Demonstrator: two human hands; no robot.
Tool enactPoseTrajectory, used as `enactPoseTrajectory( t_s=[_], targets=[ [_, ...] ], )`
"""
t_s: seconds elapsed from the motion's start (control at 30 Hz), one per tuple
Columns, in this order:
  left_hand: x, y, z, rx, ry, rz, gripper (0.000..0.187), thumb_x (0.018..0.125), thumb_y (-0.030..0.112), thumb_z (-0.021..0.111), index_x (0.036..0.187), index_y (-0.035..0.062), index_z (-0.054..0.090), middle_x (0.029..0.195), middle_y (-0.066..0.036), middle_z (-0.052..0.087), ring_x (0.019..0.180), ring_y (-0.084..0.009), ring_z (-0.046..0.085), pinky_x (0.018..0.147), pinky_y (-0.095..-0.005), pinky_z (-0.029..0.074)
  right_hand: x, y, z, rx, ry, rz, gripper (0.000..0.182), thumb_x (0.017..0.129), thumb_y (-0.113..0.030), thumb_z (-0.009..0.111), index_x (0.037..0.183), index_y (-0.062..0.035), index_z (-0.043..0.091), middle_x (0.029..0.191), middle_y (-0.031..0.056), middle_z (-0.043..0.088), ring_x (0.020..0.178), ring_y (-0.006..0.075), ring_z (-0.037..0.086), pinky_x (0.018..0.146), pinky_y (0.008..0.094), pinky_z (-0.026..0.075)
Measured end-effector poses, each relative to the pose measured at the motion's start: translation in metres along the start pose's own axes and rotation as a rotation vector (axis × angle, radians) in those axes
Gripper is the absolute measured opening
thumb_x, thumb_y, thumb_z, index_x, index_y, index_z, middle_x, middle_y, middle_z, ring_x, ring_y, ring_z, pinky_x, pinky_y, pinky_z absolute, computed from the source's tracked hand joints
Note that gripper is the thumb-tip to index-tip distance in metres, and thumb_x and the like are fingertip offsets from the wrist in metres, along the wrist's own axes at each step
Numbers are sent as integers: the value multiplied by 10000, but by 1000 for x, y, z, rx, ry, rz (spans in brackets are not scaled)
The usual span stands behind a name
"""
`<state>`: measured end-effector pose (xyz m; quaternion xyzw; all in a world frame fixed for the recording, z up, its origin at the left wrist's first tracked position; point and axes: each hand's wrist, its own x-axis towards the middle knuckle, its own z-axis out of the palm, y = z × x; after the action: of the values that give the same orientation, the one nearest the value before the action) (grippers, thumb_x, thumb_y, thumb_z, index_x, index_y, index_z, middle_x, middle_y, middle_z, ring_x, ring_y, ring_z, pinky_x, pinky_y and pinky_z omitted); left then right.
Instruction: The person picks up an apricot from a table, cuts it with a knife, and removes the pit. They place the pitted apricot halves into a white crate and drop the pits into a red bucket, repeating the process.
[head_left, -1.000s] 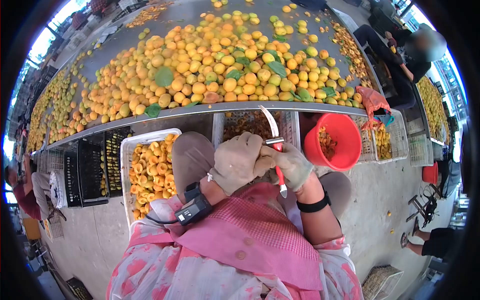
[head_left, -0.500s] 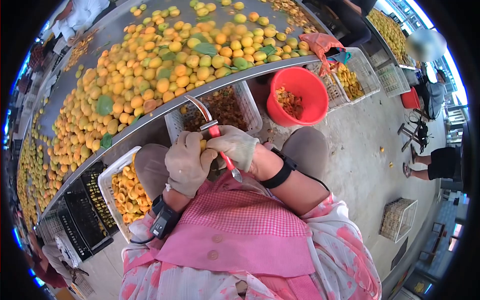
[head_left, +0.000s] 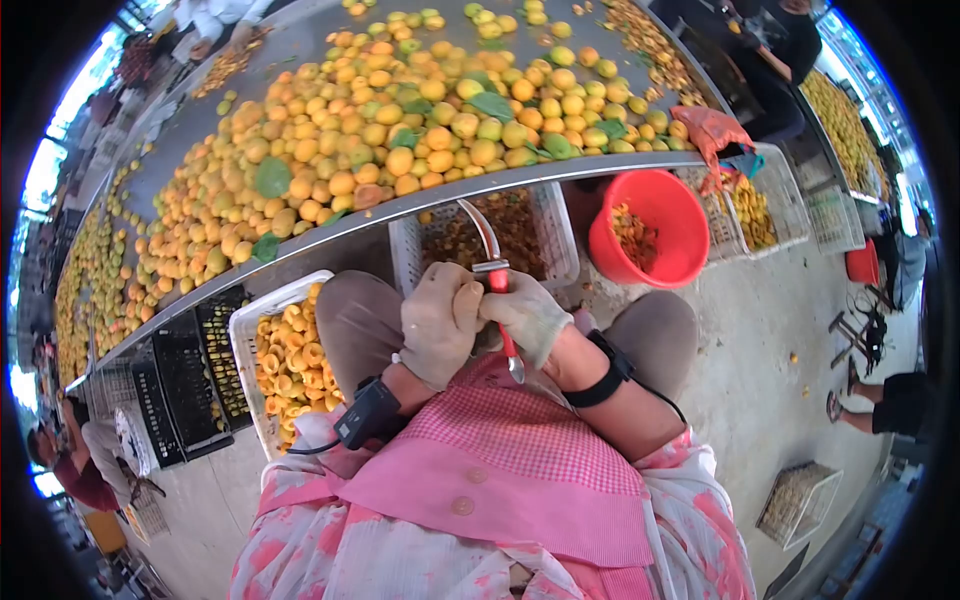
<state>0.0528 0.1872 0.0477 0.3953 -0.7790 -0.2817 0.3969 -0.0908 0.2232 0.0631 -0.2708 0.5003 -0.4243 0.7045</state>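
Both hands wear pale work gloves and meet above my lap. My right hand [head_left: 527,318] is wrapped round the red handle of a curved knife [head_left: 502,314], its blade pointing up toward the table edge and a small metal tip at its lower end. My left hand [head_left: 440,325] is closed beside it, touching the right; whatever its fingers hold is hidden. Beyond them, a heap of yellow-orange fruit [head_left: 440,140] with green leaves covers the metal table.
A white crate of dark scraps [head_left: 560,235] stands under the table edge. To its right is a red bucket [head_left: 693,235] with fruit pieces. A white crate of halved fruit [head_left: 244,345] sits at my left. Co-workers [head_left: 75,475] are around; a small crate [head_left: 800,505] lies at right.
The whole view has shifted, so table, crates and hands appear further right. The yellow fruit glimpsed between my fingers before is out of sight. The knife remains in my right hand.
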Motion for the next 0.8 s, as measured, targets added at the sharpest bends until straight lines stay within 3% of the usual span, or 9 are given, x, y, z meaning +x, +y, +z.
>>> enactPoseTrajectory(
  t_s=[0.1, 0.17, 0.3, 0.43, 0.57, 0.63, 0.7, 0.77, 0.8],
  targets=[
    [1, 4, -1, -97, 76, -84, 194, 954, 214, 537, 890, 36, 576, 797, -168, 589, 701, -386, 601, 603, -447, 477, 3, 7, 2, -88, 37, -77, 250, 797, -114, 596, 1013, 9, 618, 762, 59, 646, 575, 145, 592, 506, 277, 483],
    [1, -1, 1, -143, 100, -124, 238, 986, 235, 499, 902, 25, 575, 782, -149, 590, 668, -337, 604, 588, -414, 472, 3, 9, 5, 23, 101, -59, 279, 806, -101, 579, 1058, 13, 616, 777, 65, 653, 599, 147, 606, 522, 271, 493],
    [4, -11, -3, -345, 39, -256, 279, 998, 262, 505, 909, 7, 571, 750, -107, 575, 635, -222, 567, 583, -351, 456, 2, 7, 3, 64, 32, -61, 318, 822, -84, 569, 1126, 3, 596, 850, 70, 666, 656, 147, 624, 521, 269, 497],
    [-3, -13, -10, -462, -41, -294, 299, 990, 286, 537, 908, -1, 567, 709, -57, 555, 626, -156, 529, 582, -310, 441, -4, -3, 13, 2, 66, 63, 303, 829, -126, 642, 1106, -11, 595, 884, 72, 674, 693, 135, 632, 528, 260, 491],
    [-9, -20, -22, -523, -51, -410, 309, 989, 321, 555, 912, 24, 584, 699, -7, 544, 605, -106, 504, 547, -261, 411, -1, 2, 8, 2, -42, 86, 340, 828, -110, 664, 1146, -16, 591, 858, 70, 683, 667, 131, 627, 520, 253, 475],
    [-3, -16, -38, -863, -91, -874, 315, 978, 368, 580, 927, 58, 605, 708, 31, 540, 577, -59, 471, 518, -212, 375, -3, -6, 11, 12, -8, 72, 423, 836, -110, 655, 1234, -1, 567, 893, 81, 703, 672, 136, 645, 525, 253, 482],
    [-1, -19, -55, -826, -7, -890, 341, 976, 420, 571, 941, 85, 619, 708, 34, 539, 554, -39, 453, 503, -183, 349, 4, -5, 6, -16, 47, 20, 446, 847, -127, 649, 1260, 11, 551, 964, 100, 704, 719, 153, 675, 516, 246, 492],
    [2, -21, -83, -569, 60, -737, 318, 972, 375, 584, 944, 60, 607, 694, 24, 529, 569, -55, 478, 503, -214, 372, 7, -12, 3, -98, 114, -44, 459, 860, -135, 639, 1281, 17, 536, 990, 86, 684, 772, 166, 694, 507, 232, 498],
    [-1, -35, -98, -301, 94, -640, 226, 961, 260, 595, 991, 38, 616, 705, -11, 546, 577, -127, 513, 529, -256, 417, 13, -8, -2, -142, 134, -114, 459, 867, -123, 615, 1293, 21, 527, 981, 62, 658, 796, 170, 700, 488, 224, 497]
  ],
)
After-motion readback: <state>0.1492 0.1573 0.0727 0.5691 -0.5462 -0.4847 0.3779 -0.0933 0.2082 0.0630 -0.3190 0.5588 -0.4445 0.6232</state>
